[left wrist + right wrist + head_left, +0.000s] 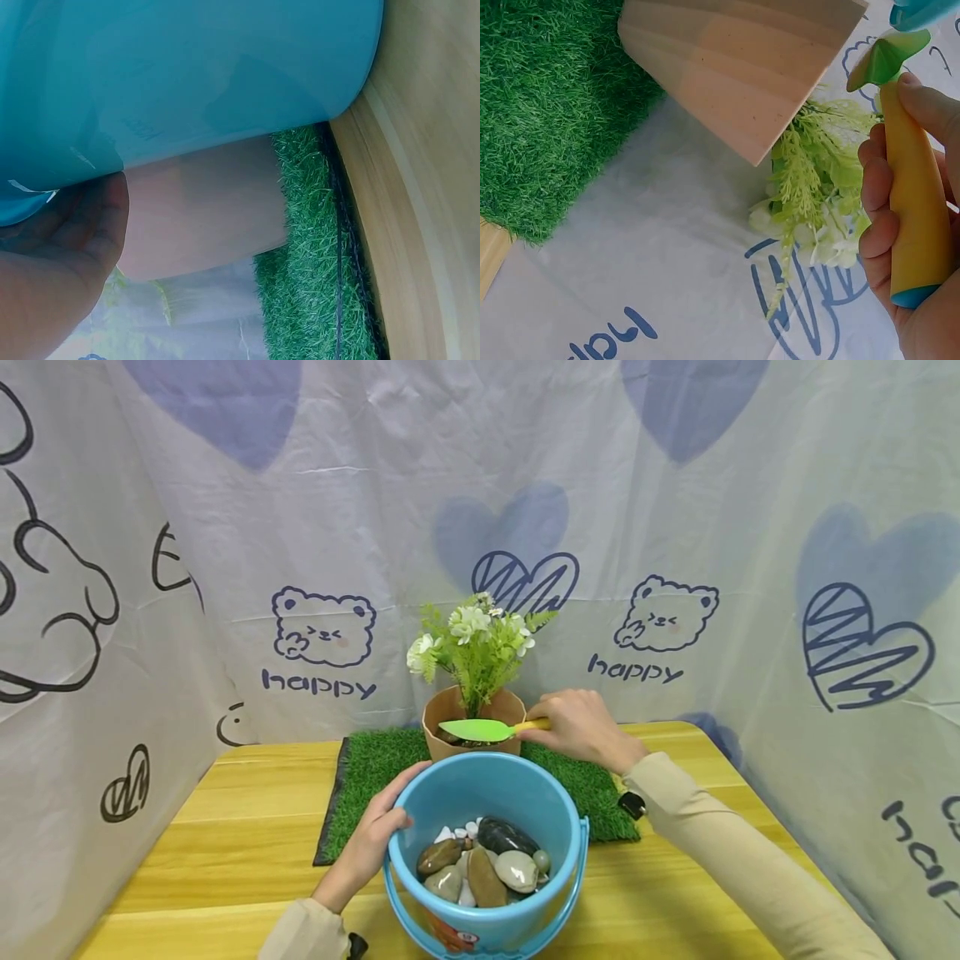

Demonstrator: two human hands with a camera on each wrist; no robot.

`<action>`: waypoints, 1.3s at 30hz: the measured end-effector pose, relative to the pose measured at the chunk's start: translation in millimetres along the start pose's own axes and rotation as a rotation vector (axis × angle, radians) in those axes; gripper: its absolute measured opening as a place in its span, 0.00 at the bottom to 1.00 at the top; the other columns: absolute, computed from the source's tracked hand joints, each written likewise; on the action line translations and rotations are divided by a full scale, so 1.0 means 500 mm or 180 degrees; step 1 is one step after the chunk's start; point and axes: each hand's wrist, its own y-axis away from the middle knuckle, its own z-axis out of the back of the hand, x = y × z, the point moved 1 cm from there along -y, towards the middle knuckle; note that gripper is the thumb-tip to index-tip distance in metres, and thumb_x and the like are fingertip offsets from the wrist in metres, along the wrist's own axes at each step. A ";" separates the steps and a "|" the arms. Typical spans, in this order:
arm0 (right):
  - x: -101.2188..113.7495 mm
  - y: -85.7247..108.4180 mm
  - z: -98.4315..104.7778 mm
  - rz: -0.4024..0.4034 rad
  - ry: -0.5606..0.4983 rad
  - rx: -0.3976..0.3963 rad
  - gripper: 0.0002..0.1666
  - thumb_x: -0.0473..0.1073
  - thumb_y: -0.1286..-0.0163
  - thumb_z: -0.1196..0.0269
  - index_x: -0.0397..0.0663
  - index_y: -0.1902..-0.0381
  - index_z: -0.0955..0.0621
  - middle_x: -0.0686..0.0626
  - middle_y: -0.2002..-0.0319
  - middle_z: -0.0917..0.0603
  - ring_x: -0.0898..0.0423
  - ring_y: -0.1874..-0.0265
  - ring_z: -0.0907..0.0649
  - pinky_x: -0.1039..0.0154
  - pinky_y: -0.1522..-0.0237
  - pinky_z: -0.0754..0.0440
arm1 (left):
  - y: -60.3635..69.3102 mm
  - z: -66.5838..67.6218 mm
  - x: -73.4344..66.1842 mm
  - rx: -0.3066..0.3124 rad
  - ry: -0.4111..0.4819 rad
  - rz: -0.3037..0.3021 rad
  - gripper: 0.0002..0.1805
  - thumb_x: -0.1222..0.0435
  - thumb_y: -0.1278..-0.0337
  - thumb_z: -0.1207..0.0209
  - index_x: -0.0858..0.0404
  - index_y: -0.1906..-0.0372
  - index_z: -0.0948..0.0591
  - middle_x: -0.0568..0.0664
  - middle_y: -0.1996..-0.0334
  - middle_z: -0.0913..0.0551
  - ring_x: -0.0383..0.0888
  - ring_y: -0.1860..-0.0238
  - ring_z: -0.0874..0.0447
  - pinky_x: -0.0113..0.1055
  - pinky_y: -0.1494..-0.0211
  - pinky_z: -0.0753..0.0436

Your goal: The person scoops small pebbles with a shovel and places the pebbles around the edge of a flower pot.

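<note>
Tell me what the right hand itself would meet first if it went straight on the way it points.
Probably the faceted tan flowerpot: in the head view, the right hand points leftward toward it. Depth is unclear, so the hand might pass above its rim.

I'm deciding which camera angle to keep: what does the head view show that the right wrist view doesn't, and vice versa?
Only the head view shows the stones inside the blue bucket and the left hand at its rim.

Only the right wrist view shows the blue end of the trowel.

Both show the right hand gripping the trowel, plus the plant pot, white flowers, green turf mat and printed cloth.
</note>
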 end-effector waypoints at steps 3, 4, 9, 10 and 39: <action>-0.001 0.003 0.003 -0.0004 -0.0035 -0.0014 0.15 0.59 0.38 0.34 0.58 0.71 0.12 0.61 0.79 0.21 0.65 0.84 0.30 0.68 0.83 0.34 | -0.001 0.000 -0.001 -0.0009 0.0013 0.0027 0.40 0.71 0.50 0.59 0.50 0.26 0.38 0.61 0.30 0.34 0.66 0.38 0.27 0.51 0.46 0.19; -0.001 0.004 0.005 -0.0005 -0.0046 -0.0011 0.15 0.59 0.38 0.34 0.57 0.71 0.12 0.60 0.79 0.21 0.65 0.84 0.30 0.68 0.84 0.34 | -0.001 0.000 -0.001 -0.0011 0.0015 0.0031 0.40 0.71 0.50 0.59 0.51 0.26 0.38 0.61 0.30 0.34 0.66 0.38 0.27 0.51 0.46 0.19; -0.001 0.008 0.011 -0.0044 -0.0060 0.0021 0.16 0.60 0.38 0.35 0.58 0.68 0.11 0.60 0.77 0.19 0.66 0.83 0.29 0.69 0.82 0.33 | -0.001 0.000 0.000 -0.0003 0.0028 0.0022 0.40 0.71 0.50 0.59 0.51 0.26 0.38 0.62 0.30 0.35 0.66 0.38 0.27 0.51 0.47 0.19; -0.001 0.008 0.011 -0.0056 -0.0062 0.0015 0.16 0.61 0.38 0.35 0.58 0.68 0.11 0.60 0.77 0.19 0.66 0.83 0.28 0.69 0.82 0.32 | -0.001 0.000 0.000 -0.0003 0.0025 0.0020 0.40 0.71 0.50 0.59 0.50 0.26 0.38 0.61 0.30 0.35 0.66 0.38 0.27 0.51 0.47 0.19; 0.009 0.034 0.028 0.0566 -0.0454 -0.0248 0.12 0.58 0.41 0.31 0.60 0.71 0.12 0.65 0.78 0.23 0.71 0.85 0.34 0.73 0.83 0.36 | 0.000 -0.001 -0.001 -0.0055 -0.0104 0.0018 0.40 0.70 0.50 0.59 0.50 0.25 0.39 0.60 0.28 0.37 0.67 0.35 0.30 0.52 0.45 0.20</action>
